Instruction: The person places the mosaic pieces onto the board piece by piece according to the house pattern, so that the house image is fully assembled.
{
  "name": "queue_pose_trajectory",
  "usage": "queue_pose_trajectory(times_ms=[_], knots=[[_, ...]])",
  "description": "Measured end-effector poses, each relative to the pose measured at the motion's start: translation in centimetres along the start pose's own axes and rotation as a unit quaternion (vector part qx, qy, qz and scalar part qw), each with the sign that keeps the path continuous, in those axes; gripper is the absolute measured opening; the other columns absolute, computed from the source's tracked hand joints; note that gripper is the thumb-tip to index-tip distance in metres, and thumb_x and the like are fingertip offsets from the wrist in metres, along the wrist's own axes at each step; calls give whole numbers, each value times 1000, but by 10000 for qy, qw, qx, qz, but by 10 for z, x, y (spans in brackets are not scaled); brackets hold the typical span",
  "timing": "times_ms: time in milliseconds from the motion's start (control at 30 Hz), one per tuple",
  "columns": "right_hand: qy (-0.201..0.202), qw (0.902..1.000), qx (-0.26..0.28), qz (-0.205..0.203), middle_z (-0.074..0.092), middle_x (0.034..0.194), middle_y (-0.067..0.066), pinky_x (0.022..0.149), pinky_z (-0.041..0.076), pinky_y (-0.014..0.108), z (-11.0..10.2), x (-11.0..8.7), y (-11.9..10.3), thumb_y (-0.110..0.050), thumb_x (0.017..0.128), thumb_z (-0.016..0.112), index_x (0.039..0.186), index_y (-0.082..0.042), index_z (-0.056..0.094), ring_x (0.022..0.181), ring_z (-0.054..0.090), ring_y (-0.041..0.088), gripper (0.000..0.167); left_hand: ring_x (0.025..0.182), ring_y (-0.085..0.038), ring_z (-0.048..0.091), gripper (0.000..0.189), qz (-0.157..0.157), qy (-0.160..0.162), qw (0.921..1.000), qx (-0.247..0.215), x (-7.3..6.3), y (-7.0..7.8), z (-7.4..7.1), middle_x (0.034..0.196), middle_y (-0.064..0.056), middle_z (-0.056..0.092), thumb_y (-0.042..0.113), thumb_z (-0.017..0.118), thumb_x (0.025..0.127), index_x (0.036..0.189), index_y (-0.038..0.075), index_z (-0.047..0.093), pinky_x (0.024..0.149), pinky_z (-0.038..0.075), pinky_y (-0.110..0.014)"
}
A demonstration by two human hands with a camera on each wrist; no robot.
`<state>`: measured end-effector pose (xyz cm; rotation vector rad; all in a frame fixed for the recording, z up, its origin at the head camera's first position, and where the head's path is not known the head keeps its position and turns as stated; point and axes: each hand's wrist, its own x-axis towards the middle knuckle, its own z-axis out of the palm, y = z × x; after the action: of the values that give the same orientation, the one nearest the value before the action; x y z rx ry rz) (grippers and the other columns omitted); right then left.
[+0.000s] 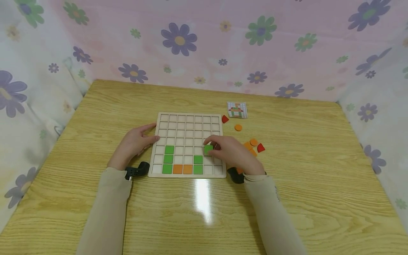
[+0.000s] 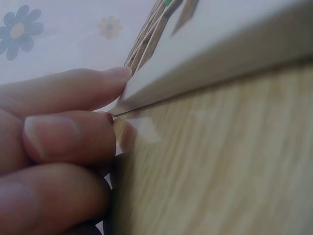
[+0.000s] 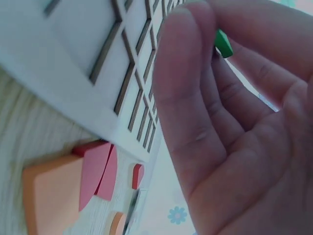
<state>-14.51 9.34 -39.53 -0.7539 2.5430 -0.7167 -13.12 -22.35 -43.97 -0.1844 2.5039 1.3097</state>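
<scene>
A wooden grid board [image 1: 172, 132] lies on the table. My right hand [image 1: 232, 151] pinches a green square tile [image 1: 208, 149] over the board's right part; in the right wrist view the fingers mostly hide that tile [image 3: 223, 44]. My left hand [image 1: 132, 142] touches the board's left rim with thumb and forefinger; up close, a straight finger [image 2: 93, 88] meets the edge. Set in the grid are a column of green tiles [image 1: 168, 159], two green tiles [image 1: 198, 164] further right, and two orange tiles [image 1: 182, 169] between them in the front row.
Right of the board lie loose orange squares [image 1: 253, 152], orange discs [image 1: 238, 127] and red quarter-round pieces [image 1: 261, 147], some partly behind the right hand. A small pattern card [image 1: 237, 110] rests beyond them. Flowered cloth [image 1: 204, 46] stands around the table.
</scene>
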Motion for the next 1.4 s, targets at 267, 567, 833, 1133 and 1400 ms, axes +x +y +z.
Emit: queue_pose_trajectory(times_ms=[267, 567, 833, 1133, 1400], knots=[[-34, 9999, 99, 43, 58, 91, -7, 70, 43, 28, -1, 9, -4, -19, 88, 56, 111, -22, 61, 81, 52, 11, 24, 35, -13, 37, 67, 2, 44, 9999, 166, 0, 1, 0, 48, 2, 43, 53, 60, 78, 137, 34, 34, 38, 37, -30], [137, 9997, 194, 54, 57, 90, -7, 68, 43, 27, 5, 18, -5, -19, 87, 56, 109, -22, 62, 79, 50, 13, 23, 35, -13, 36, 68, -47, 6, 9999, 114, -1, 2, 0, 50, 2, 43, 52, 60, 78, 138, 34, 33, 37, 36, -30], [155, 9998, 124, 13, 57, 91, -8, 71, 44, 27, 14, 22, -4, -17, 88, 55, 109, -23, 61, 81, 51, 10, 22, 34, -13, 34, 68, 30, 13, 9999, 111, 0, -1, 0, 50, 2, 43, 53, 60, 78, 138, 33, 33, 35, 34, -30], [294, 9995, -63, -42, 57, 89, -7, 74, 42, 27, 21, 26, -9, -17, 87, 57, 105, -22, 63, 81, 49, 11, 19, 35, -12, 34, 68, -11, -12, 10000, 0, 0, 0, 0, 51, 2, 44, 52, 60, 78, 138, 33, 33, 35, 34, -30], [400, 9990, -208, -40, 55, 86, -6, 71, 41, 26, 23, 27, -10, -15, 87, 57, 104, -21, 64, 78, 47, 12, 19, 34, -13, 33, 68, -18, 22, 10000, 40, 0, 0, 0, 50, 1, 43, 53, 60, 78, 137, 33, 34, 34, 33, -30]])
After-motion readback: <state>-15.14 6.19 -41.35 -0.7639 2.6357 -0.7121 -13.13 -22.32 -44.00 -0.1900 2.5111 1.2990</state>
